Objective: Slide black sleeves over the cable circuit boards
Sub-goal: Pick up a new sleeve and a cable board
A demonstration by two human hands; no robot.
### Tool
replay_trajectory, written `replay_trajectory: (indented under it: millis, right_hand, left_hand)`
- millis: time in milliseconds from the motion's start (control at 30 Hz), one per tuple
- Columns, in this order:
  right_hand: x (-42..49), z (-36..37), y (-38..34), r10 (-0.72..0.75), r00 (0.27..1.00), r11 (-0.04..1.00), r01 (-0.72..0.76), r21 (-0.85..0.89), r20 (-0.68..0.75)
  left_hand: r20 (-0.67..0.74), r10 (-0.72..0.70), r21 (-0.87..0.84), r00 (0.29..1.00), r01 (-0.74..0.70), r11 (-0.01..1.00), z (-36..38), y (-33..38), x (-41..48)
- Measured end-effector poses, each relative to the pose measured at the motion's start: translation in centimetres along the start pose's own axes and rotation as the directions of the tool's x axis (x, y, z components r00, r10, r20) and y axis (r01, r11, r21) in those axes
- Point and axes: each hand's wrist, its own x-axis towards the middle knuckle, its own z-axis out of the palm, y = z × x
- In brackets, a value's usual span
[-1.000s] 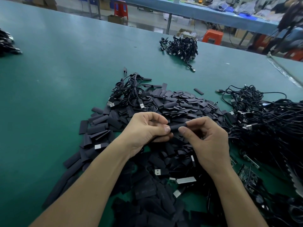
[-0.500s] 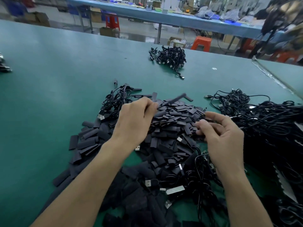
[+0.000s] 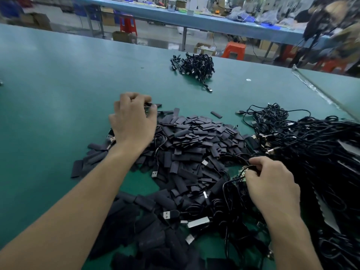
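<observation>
- Green matte worktop (image 3: 58,84) is carrying a wide heap of flat black sleeves (image 3: 194,137) across its middle, spreading toward the near edge.
- Over the heap's far left side the person's left hand (image 3: 132,121) is reaching, fingers curled together and pinching a small black piece (image 3: 149,105); whether that is a sleeve or a cable end, I cannot tell.
- At the heap's right side the right hand (image 3: 272,184) is gripping a thin black cable (image 3: 245,168), fingers clamped round it, with a bare green circuit board (image 3: 240,172) showing just beside the fingertips.
- Along the worktop's right edge a big tangle of black cables (image 3: 311,149) is lying.
- Near the far edge, well apart, a small bundle of black cables (image 3: 194,68) is sitting.
- Just beyond the heap a single loose black sleeve (image 3: 216,114) is lying.
</observation>
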Motion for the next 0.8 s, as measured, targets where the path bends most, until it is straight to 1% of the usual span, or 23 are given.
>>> replay_trajectory:
  millis: [33,67,100,133,233,267,333,433,533,600,667,733,800]
  right_hand:
    - [0.0,-0.2,0.3,0.026,0.999,1.000,-0.025,-0.012,0.045]
    - [-0.1,-0.2,0.4,0.041,0.994,0.999,-0.039,-0.023,0.100]
    - [-0.2,-0.2,0.5,0.041,0.988,0.999,-0.038,-0.025,0.149]
    - [-0.2,-0.1,0.5,0.026,0.983,1.000,-0.025,-0.007,0.182]
    - [-0.2,0.3,0.3,-0.026,0.979,0.990,-0.003,0.144,0.201]
    - [-0.1,0.4,0.3,-0.030,0.981,0.980,-0.008,0.197,0.192]
    - [-0.2,0.6,0.4,-0.053,0.990,0.963,0.016,0.267,0.132]
    - [-0.3,0.6,0.2,-0.111,0.993,0.921,0.113,0.372,-0.026]
    - [-0.1,0.6,0.0,-0.179,0.974,0.840,0.225,0.493,-0.139]
    - [0.1,0.7,-0.2,-0.234,0.958,0.770,0.287,0.570,-0.166]
    - [0.1,0.6,-0.3,-0.266,0.947,0.694,0.319,0.645,-0.181]
    - [0.3,0.7,-0.1,-0.284,0.942,0.637,0.325,0.699,-0.179]
    - [0.4,0.7,-0.1,-0.286,0.942,0.616,0.323,0.718,-0.178]
  left_hand:
    - [-0.036,0.078,-0.037,0.996,-0.079,0.996,-0.1,0.3,-1.1]
    - [-0.039,0.150,-0.088,0.988,-0.153,0.984,-0.1,0.6,-2.3]
    - [-0.010,0.203,-0.157,0.979,-0.202,0.967,-0.1,0.8,-3.5]
    - [0.041,0.229,-0.234,0.972,-0.214,0.948,0.0,1.2,-4.7]
    - [0.194,0.233,-0.397,0.953,-0.141,0.907,0.8,2.1,-7.6]
    - [0.230,0.230,-0.424,0.946,-0.115,0.898,1.3,2.3,-8.5]
    - [0.269,0.229,-0.453,0.935,-0.087,0.887,2.0,2.3,-9.6]
    - [0.286,0.258,-0.497,0.923,-0.088,0.863,2.7,2.3,-10.3]
    - [0.288,0.292,-0.592,0.912,-0.070,0.803,2.7,2.8,-10.5]
    - [0.310,0.301,-0.673,0.902,-0.015,0.739,2.6,3.4,-10.5]
    - [0.326,0.305,-0.726,0.895,0.030,0.687,2.5,4.0,-10.4]
    - [0.314,0.310,-0.734,0.897,0.022,0.679,2.7,4.7,-10.1]
    - [0.332,0.316,-0.714,0.889,0.018,0.700,3.0,5.3,-9.8]
